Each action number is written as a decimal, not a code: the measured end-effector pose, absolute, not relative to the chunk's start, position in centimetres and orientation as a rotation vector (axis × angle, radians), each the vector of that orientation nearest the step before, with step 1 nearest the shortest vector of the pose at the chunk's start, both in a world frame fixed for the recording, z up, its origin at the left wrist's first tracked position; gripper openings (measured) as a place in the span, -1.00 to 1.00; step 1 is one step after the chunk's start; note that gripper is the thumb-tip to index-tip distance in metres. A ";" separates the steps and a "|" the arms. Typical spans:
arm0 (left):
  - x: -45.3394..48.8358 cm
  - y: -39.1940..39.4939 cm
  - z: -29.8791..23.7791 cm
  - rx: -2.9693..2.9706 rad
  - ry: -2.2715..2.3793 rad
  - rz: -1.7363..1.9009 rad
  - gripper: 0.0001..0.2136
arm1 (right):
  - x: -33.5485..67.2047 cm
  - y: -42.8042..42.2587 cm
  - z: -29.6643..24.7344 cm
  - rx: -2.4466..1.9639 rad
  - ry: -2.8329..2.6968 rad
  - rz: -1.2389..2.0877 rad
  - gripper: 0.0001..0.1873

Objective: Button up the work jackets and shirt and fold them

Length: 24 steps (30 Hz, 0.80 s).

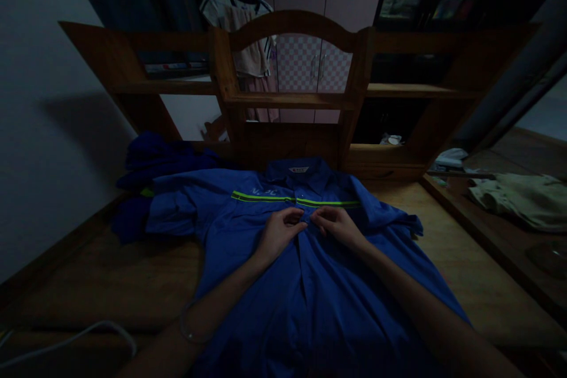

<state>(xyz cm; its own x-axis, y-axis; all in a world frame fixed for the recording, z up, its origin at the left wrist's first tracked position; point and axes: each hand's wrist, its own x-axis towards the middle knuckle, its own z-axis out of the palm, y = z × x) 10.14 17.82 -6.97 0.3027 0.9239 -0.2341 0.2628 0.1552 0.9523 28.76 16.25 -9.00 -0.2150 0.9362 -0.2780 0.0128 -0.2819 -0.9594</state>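
A blue work shirt (274,283) with a yellow-green reflective stripe (266,197) lies spread front-up on a wooden surface (110,283), collar toward the headboard. My left hand (280,230) and my right hand (336,223) meet at the shirt's front placket just below the stripe. Both pinch the fabric edges with curled fingers, fingertips almost touching. The light is dim, so small details such as a button cannot be made out.
A wooden headboard with shelves (292,100) stands behind the shirt. More dark blue cloth (155,159) is piled at the back left. An olive garment (518,198) lies on the right. A white cable (75,336) runs along the front left.
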 end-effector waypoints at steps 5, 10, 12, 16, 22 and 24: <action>9.9 17.9 -7.2 1.413 1.206 0.681 -0.77 | 28.7 16.1 -8.5 -1.302 -1.225 1.589 -0.59; 9.6 18.0 -7.2 1.552 1.215 0.719 -0.82 | 28.8 16.1 -8.8 -1.300 -1.198 1.603 -0.59; 9.6 18.1 -7.2 1.579 1.220 0.726 -0.83 | 28.8 16.1 -8.9 -1.291 -1.186 1.619 -0.59; 9.6 18.0 -6.8 1.615 1.212 0.714 -0.84 | 28.8 16.1 -8.6 -1.266 -1.190 1.627 -0.59; 9.7 17.9 -6.2 1.661 1.207 0.718 -0.86 | 28.8 16.1 -7.9 -1.287 -1.190 1.603 -0.58; 9.8 17.9 -6.2 1.673 1.205 0.716 -0.87 | 28.8 16.1 -8.0 -1.265 -1.183 1.611 -0.60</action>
